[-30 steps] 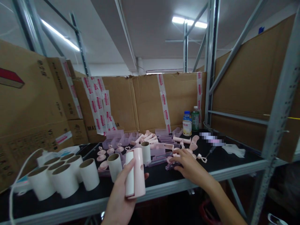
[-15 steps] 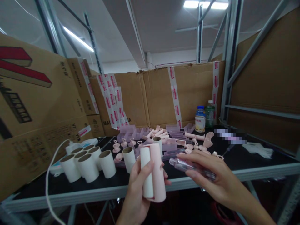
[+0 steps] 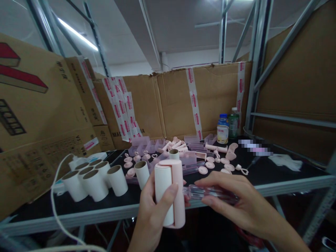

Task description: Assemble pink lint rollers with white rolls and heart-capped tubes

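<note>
Two bare hands at the front edge of a black-topped metal shelf (image 3: 275, 176), each holding one item.

Item 1: white paper roll seated in a pale pink half-round plastic cover (image 3: 169, 194), standing upright. Held by the left hand (image 3: 153, 213), fingers curled around the back, thumb pressed across the white face of the roll; grasp closed firmly on it. Position: above the shelf's front rail, centre of view, just left of item 2.

Item 2: clear, faintly pink plastic tube-shaped handle (image 3: 210, 192), lying roughly level. Held by the right hand (image 3: 236, 203), fingers arched over the top and thumb beneath, closed around it. Its left end meets or nearly meets the lower side of the pink cover; actual contact cannot be told.

Nearby stock on the shelf:
- cluster of white paper rolls with brown cardboard cores (image 3: 89, 178), upright, at left;
- scattered pale pink round caps and heart-topped pieces (image 3: 210, 164), behind the hands;
- pale pink handles in a heap (image 3: 174, 145) beside clear lilac trays (image 3: 147, 145), further back;
- two drink bottles (image 3: 227, 128), one blue-capped, one green, at the rear right;
- white cord (image 3: 56, 196) looping down over the left front edge.

Surround: taped brown cardboard boxes (image 3: 173, 101) behind and to the left.
</note>
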A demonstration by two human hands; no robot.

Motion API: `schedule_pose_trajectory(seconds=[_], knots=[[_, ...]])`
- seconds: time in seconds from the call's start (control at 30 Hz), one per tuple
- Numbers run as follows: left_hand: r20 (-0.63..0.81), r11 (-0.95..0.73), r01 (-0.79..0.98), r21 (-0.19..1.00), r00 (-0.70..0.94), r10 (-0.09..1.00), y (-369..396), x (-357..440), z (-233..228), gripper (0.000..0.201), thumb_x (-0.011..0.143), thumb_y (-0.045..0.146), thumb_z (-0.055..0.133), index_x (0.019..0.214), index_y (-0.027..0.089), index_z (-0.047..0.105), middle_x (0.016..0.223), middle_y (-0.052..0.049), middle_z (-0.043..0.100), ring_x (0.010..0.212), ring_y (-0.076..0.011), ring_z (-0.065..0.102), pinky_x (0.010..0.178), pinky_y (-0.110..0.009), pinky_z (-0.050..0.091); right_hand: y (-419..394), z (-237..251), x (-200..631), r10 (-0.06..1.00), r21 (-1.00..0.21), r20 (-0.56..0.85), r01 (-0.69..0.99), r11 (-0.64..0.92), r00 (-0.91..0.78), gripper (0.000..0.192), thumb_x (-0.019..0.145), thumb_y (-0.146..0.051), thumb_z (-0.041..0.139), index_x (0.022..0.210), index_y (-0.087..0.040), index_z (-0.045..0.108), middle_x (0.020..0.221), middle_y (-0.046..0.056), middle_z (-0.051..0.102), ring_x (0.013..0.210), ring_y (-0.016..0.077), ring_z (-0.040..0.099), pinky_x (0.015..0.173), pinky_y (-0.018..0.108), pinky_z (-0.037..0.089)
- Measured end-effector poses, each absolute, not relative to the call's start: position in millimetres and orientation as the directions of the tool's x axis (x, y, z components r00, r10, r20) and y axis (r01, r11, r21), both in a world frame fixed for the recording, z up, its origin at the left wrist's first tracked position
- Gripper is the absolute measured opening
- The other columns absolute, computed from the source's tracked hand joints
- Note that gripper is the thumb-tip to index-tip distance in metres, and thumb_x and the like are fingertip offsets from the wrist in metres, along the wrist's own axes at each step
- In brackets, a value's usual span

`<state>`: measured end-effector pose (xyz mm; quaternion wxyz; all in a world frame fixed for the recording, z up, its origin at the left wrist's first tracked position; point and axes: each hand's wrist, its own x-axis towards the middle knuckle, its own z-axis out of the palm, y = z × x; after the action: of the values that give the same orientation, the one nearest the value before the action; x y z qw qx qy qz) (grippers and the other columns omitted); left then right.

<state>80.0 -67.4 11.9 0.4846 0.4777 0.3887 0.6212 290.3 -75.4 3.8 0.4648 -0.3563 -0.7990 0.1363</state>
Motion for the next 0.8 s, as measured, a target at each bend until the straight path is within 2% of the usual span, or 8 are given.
schedule_pose_trajectory(seconds=[0.1,0.2,0.4,0.53,0.67,0.8], knots=[[0.261,-0.267,-0.087,0.96,-0.068,0.963,-68.5,76.5,10.9,0.055,0.071,0.043,0.087,0.116,0.018,0.067,0.088,-0.007,0.075,0.06,-0.0193,0.068,0.056,-0.027,0.059,-77.2,5.4,289.3,0.7,-0.544,0.624,0.451,0.708,-0.347,0.021,0.099,-0.036,0.064,0.117,-0.027,0.073,0.099,0.005,0.075,0.085,0.0182,0.07,0.075,0.025,0.055],[0.28,-0.282,-0.038,0.959,-0.062,0.958,-68.5,75.3,11.0,0.051,0.072,0.042,0.086,0.114,0.018,0.068,0.089,-0.007,0.074,0.062,-0.0195,0.068,0.056,-0.025,0.058,-77.3,6.5,288.2,0.694,-0.513,0.615,0.478,0.713,-0.374,0.021,0.1,-0.034,0.063,0.118,-0.029,0.072,0.099,0.004,0.074,0.085,0.0169,0.07,0.075,0.024,0.054],[0.24,-0.241,-0.105,0.965,-0.024,0.97,-67.4,78.1,15.9,0.053,0.072,0.044,0.085,0.113,0.017,0.065,0.074,-0.005,0.07,0.053,-0.0216,0.067,0.048,-0.03,0.059,-74.4,5.1,287.2,0.604,-0.389,0.672,0.49,0.78,-0.428,0.022,0.101,-0.03,0.062,0.121,-0.029,0.071,0.109,0.005,0.072,0.094,0.0175,0.07,0.08,0.025,0.055],[0.17,-0.164,-0.203,0.965,0.014,0.985,-69.1,78.7,17.8,0.055,0.072,0.043,0.085,0.115,0.017,0.062,0.073,-0.005,0.071,0.049,-0.0216,0.066,0.045,-0.032,0.059,-74.1,4.0,284.1,0.561,-0.343,0.703,0.483,0.806,-0.437,0.023,0.101,-0.026,0.062,0.122,-0.027,0.069,0.115,0.005,0.072,0.1,0.0169,0.07,0.085,0.025,0.055],[0.123,-0.108,-0.23,0.967,0.049,0.991,-70.4,80.0,16.4,0.053,0.074,0.045,0.083,0.113,0.016,0.06,0.066,-0.005,0.07,0.047,-0.0227,0.066,0.043,-0.032,0.058,-73.5,5.1,280.4,0.543,-0.343,0.717,0.456,0.821,-0.437,0.02,0.102,-0.025,0.061,0.119,-0.026,0.07,0.114,0.005,0.072,0.1,0.0159,0.07,0.084,0.024,0.054],[0.109,-0.084,-0.226,0.971,0.1,0.989,-67.6,80.4,13.1,0.054,0.076,0.046,0.081,0.114,0.016,0.057,0.063,-0.003,0.07,0.045,-0.0225,0.066,0.043,-0.032,0.058,-70.8,4.5,279.3,0.571,-0.419,0.705,0.403,0.813,-0.42,0.018,0.101,-0.026,0.064,0.117,-0.024,0.071,0.107,0.004,0.074,0.095,0.0149,0.071,0.082,0.023,0.053]])
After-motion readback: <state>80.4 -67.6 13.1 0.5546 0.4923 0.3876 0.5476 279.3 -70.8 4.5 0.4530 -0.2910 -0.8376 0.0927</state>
